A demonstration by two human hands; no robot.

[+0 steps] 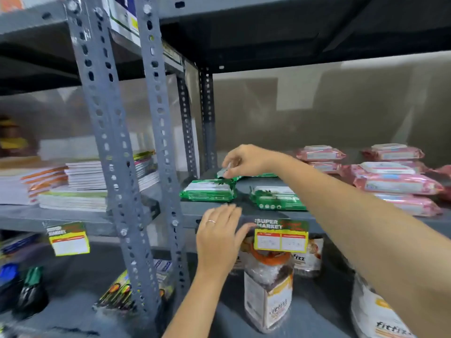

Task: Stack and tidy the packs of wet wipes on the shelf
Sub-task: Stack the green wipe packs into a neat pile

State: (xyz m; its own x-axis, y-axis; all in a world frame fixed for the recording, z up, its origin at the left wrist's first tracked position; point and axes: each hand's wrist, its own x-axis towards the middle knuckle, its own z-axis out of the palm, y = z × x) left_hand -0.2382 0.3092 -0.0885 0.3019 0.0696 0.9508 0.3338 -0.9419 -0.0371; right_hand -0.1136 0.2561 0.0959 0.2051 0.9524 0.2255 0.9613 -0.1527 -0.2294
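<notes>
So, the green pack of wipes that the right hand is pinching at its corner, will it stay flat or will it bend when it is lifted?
It will probably sag: the green pack looks like soft film, and the right hand pinches only one end. The glossy wrapper may slip. It should not roll, being flat.

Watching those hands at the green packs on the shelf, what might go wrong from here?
1. The right hand pinches a rear green pack only by its corner, so it may slip or its wrapper tear.
2. The front green pack lies near the shelf edge; a nudge could tip it off.
3. The forearm reaches across another green pack and could drag it askew.
</notes>
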